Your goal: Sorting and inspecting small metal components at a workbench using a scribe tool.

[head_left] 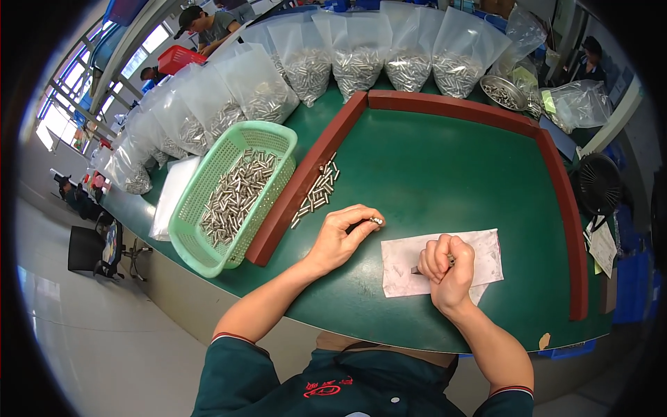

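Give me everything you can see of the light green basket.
The light green basket looks like plastic: a long open tub with rounded corners, a smooth rim and walls pierced by many small holes. It stands upright, slanted, on the dark green tabletop, partly filled with jumbled shiny metal pins. A red-brown rail runs close along its right side; whether they touch is unclear. Neither the left hand nor the right hand touches it.
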The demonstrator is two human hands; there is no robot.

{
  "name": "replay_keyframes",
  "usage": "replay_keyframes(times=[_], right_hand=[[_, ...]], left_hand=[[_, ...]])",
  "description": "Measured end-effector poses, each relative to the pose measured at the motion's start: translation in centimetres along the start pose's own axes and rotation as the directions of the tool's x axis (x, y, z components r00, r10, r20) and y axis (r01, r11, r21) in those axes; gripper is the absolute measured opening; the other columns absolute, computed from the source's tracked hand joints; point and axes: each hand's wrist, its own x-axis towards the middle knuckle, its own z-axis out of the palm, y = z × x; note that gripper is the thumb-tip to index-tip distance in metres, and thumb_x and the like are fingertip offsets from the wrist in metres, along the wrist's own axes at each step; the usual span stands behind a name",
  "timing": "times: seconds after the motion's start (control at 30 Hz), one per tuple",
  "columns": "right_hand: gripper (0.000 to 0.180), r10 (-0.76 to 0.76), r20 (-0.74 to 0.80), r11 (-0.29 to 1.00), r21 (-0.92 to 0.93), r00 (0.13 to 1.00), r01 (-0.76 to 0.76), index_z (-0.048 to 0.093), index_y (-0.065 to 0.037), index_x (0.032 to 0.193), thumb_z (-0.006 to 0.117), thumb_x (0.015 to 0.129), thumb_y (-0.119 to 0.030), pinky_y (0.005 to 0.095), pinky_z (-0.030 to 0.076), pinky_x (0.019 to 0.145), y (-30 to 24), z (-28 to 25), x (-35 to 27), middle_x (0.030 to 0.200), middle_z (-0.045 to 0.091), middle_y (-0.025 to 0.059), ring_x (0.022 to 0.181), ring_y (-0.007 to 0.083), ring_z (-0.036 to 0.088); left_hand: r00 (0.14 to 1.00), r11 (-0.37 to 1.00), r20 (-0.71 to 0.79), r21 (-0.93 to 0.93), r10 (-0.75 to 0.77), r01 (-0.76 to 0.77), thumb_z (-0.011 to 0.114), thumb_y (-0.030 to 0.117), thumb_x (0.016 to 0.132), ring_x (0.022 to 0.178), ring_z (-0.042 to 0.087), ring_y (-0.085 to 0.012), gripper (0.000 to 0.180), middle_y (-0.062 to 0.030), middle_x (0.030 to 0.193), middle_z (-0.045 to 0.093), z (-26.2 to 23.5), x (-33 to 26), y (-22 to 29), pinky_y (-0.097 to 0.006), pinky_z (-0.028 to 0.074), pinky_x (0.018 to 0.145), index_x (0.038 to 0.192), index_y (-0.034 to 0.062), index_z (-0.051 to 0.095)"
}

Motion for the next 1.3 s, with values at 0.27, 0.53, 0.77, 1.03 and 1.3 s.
replay_keyframes(times=[0.27,0.53,0.77,1.03,1.3], right_hand=[[0.041,0.007,-0.006,1.000,-0.001,1.000,-0.007,0.028,-0.009,0.051,0.032,0.088,-0.026,0.0256,0.018,0.040,-0.1,0.0,0.0,0.042,0.026,0.0002,0.038,0.0087,0.018],[0.041,-0.001,-0.016,1.000,-0.002,1.000,0.001,0.028,-0.009,0.051,0.032,0.088,-0.026,0.0251,0.018,0.039,0.0,0.0,-0.1,0.042,0.026,0.0002,0.037,0.0084,0.018],[0.041,0.005,-0.021,1.000,-0.009,1.000,-0.005,0.028,-0.009,0.051,0.032,0.088,-0.026,0.0252,0.018,0.039,-0.1,0.1,-0.1,0.042,0.026,0.0001,0.037,0.0083,0.018],[0.041,0.022,-0.026,1.000,-0.002,0.999,-0.022,0.029,-0.010,0.051,0.030,0.088,-0.027,0.0256,0.019,0.040,0.1,-0.1,0.1,0.042,0.026,-0.0003,0.037,0.0087,0.018],[0.038,0.004,-0.033,0.998,0.055,0.999,-0.002,0.029,-0.008,0.052,0.031,0.088,-0.021,0.0242,0.019,0.039,0.2,-0.1,0.2,0.044,0.026,-0.0001,0.039,0.0075,0.020]], left_hand=[[0.999,0.997,0.018,-0.052,-0.049,0.050,0.051,0.000,0.083,0.078,0.058,-0.0151,0.011,-0.0093,0.087,0.060,0.0,-0.2,0.0,-0.025,0.048,0.070,0.088,-0.0030,0.060],[0.993,0.978,0.051,-0.175,-0.106,0.114,0.050,0.001,0.084,0.080,0.058,-0.0152,0.012,-0.0092,0.090,0.059,0.0,-0.4,0.1,-0.026,0.048,0.072,0.091,-0.0029,0.059],[0.950,0.820,0.072,-0.488,-0.302,0.298,0.051,0.009,0.086,0.077,0.059,-0.0148,0.016,-0.0114,0.086,0.061,0.5,-0.8,0.7,-0.026,0.048,0.071,0.096,-0.0031,0.057],[0.826,0.529,0.276,-0.659,-0.492,0.535,0.049,0.016,0.088,0.077,0.062,-0.0175,0.024,-0.0151,0.088,0.062,0.4,-0.8,1.6,-0.028,0.051,0.073,0.100,-0.0051,0.054],[0.753,0.361,0.406,-0.694,-0.518,0.623,0.044,0.017,0.090,0.088,0.061,-0.0245,0.029,-0.0200,0.097,0.060,-0.2,-0.7,1.4,-0.032,0.050,0.079,0.104,-0.0069,0.052]])
